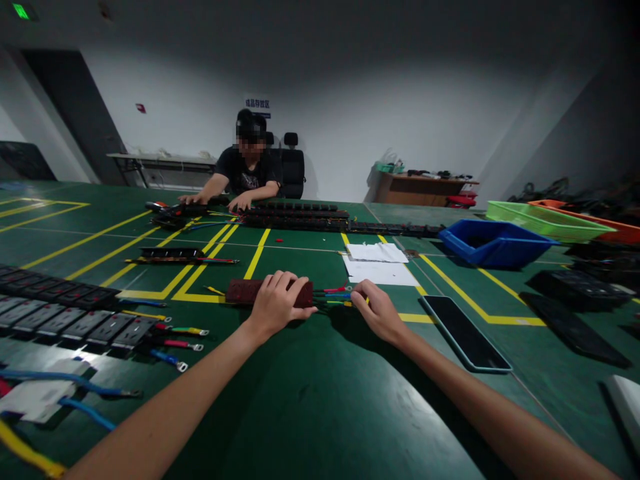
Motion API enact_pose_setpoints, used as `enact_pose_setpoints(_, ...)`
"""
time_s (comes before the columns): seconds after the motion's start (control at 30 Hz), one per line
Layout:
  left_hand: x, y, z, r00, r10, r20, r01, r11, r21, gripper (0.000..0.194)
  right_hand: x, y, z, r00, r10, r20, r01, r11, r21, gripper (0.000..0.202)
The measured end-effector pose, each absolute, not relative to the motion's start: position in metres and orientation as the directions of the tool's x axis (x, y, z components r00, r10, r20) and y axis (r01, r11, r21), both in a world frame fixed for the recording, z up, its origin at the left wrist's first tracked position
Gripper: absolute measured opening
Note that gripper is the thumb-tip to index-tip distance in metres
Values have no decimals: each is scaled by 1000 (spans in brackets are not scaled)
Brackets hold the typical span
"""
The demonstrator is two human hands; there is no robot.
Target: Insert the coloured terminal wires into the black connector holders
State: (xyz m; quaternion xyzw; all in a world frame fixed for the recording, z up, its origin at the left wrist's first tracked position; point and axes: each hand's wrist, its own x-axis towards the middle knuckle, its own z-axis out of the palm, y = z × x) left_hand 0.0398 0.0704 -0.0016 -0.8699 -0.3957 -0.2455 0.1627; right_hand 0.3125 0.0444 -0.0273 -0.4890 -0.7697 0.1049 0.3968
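Observation:
A dark red socket strip (241,291) lies on the green table in front of me. My left hand (280,301) is wrapped over its right half, with the thumb along the near edge. Red, blue and yellow-green wires (338,295) come out of the strip's right end. My right hand (376,310) has its fingers closed at the far ends of these wires, partly hiding the tips. A short yellow wire (215,291) sticks out on the left end.
Black socket strips (95,327) with lugged wires lie at left. A phone (465,333), white papers (377,263) and a blue bin (493,243) are at right. Across the table, a person (250,167) handles black strips (295,217). A smaller black strip (170,255) lies between us.

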Motion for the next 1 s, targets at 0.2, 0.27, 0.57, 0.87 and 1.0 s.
enact_pose_setpoints(0.2,38,70,-2,548,598,584,779,-619,-97,66,312,43,-26,-238,811,534,672,535,-513,22)
enact_pose_setpoints(0.27,38,70,-3,551,606,574,776,-626,-85,65,310,41,-26,-246,803,543,693,538,-481,21)
enact_pose_setpoints(0.57,40,70,-1,555,639,533,779,-623,-63,61,313,47,-32,-259,812,523,690,535,-487,21)
enact_pose_setpoints(0.87,39,71,-2,553,635,539,780,-623,-66,60,315,50,-36,-248,813,527,710,523,-472,21)
enact_pose_setpoints(1.0,39,71,-3,551,636,539,782,-620,-67,60,314,50,-36,-248,814,525,707,523,-476,20)
